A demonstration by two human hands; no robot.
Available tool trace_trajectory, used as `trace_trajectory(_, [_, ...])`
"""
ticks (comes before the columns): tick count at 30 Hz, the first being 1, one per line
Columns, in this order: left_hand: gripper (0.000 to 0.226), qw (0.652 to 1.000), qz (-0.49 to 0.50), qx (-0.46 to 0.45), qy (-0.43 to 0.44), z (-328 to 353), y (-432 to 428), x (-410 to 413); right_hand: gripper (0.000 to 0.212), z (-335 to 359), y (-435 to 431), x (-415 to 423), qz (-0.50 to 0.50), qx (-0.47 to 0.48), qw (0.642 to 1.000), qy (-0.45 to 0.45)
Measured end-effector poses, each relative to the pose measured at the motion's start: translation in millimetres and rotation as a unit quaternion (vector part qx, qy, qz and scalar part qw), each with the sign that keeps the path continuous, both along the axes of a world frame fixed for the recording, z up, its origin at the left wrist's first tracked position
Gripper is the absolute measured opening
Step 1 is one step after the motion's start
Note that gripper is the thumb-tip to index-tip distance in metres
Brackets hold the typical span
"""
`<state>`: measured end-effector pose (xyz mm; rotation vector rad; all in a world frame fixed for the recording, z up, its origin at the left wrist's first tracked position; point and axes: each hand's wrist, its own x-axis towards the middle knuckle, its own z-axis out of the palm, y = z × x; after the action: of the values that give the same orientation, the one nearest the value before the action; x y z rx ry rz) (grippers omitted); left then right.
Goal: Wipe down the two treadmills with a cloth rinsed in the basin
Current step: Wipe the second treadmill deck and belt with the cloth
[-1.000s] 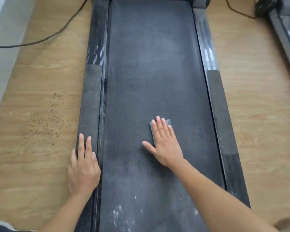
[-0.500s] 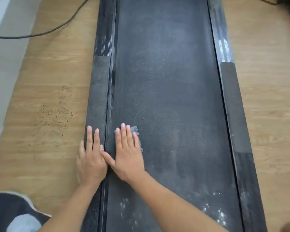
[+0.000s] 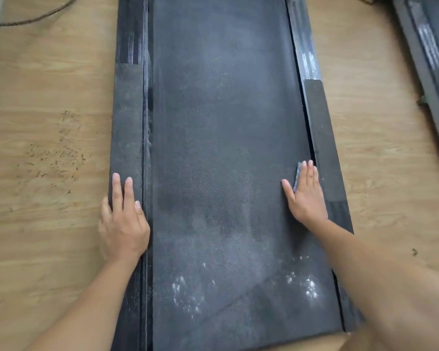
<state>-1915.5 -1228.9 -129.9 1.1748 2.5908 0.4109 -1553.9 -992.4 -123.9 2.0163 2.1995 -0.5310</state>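
Note:
A dusty black treadmill belt (image 3: 221, 138) runs up the middle of the head view, with white specks near its close end. My right hand (image 3: 306, 196) lies flat, fingers straight, and presses a small grey-blue cloth (image 3: 298, 173) onto the belt at its right edge, beside the right side rail (image 3: 322, 138). Most of the cloth is hidden under the palm. My left hand (image 3: 123, 219) rests flat on the left side rail (image 3: 127, 117), fingers straight. A second treadmill's rail (image 3: 426, 54) shows at the far right.
Wood-look flooring (image 3: 48, 102) lies on both sides, with a scuffed patch left of the treadmill. A dark cable (image 3: 33, 19) crosses the floor at the upper left. The basin is out of sight.
My right hand has swept the cloth across the belt, from the left edge next to my left hand over to the right edge. My left hand has stayed on the left rail.

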Motion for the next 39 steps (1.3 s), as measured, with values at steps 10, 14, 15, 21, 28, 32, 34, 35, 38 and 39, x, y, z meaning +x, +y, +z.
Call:
trace_trajectory(10, [0.063, 1.0, -0.006, -0.027, -0.008, 9.1, 1.0, -2.4, 0.095, -2.9, -127.8, -166.5, 0.116, -0.001, 0.993, 0.017])
trace_trajectory(14, [0.065, 0.999, -0.01, -0.031, -0.025, 12.0, -0.1, -9.4, 0.083, -6.8, -177.4, -241.4, 0.251, -0.014, 0.967, 0.035])
trace_trajectory(15, [0.065, 0.999, -0.017, -0.03, -0.013, 10.4, 0.0, -10.6, 0.082, -7.4, -173.5, -238.2, 0.259, -0.014, 0.966, 0.024])
trace_trajectory(21, [0.064, 1.0, -0.01, -0.029, -0.002, 3.7, 0.3, -11.3, 0.077, -4.5, -157.0, -220.7, 0.327, -0.014, 0.945, 0.027])
trace_trajectory(28, [0.062, 1.0, -0.006, -0.022, 0.004, -4.6, -0.7, -4.1, 0.081, -7.5, -97.9, -106.4, 0.209, 0.007, 0.978, 0.005])
trace_trajectory(32, [0.062, 1.0, -0.003, -0.007, 0.013, -7.9, -0.8, -2.6, 0.091, -1.1, -60.6, 10.7, 0.053, -0.007, 0.998, -0.028])
trace_trajectory(34, [0.061, 1.0, -0.002, -0.01, 0.029, -9.0, 1.8, -1.7, 0.097, -1.1, -57.2, 36.1, 0.024, -0.011, 0.999, -0.02])
trace_trajectory(35, [0.061, 0.999, 0.002, -0.015, 0.034, -8.8, 3.2, -1.0, 0.1, -3.4, -58.7, 34.5, 0.009, -0.007, 1.0, -0.016])
trace_trajectory(38, [0.062, 0.999, 0.003, -0.015, 0.051, -9.6, 3.6, -1.9, 0.106, -7.7, -71.9, -17.9, -0.058, 0.004, 0.998, 0.002])
trace_trajectory(39, [0.062, 0.998, 0.0, -0.01, 0.058, -10.7, 2.3, -1.4, 0.104, -8.3, -81.3, -42.4, -0.043, 0.003, 0.999, 0.006])
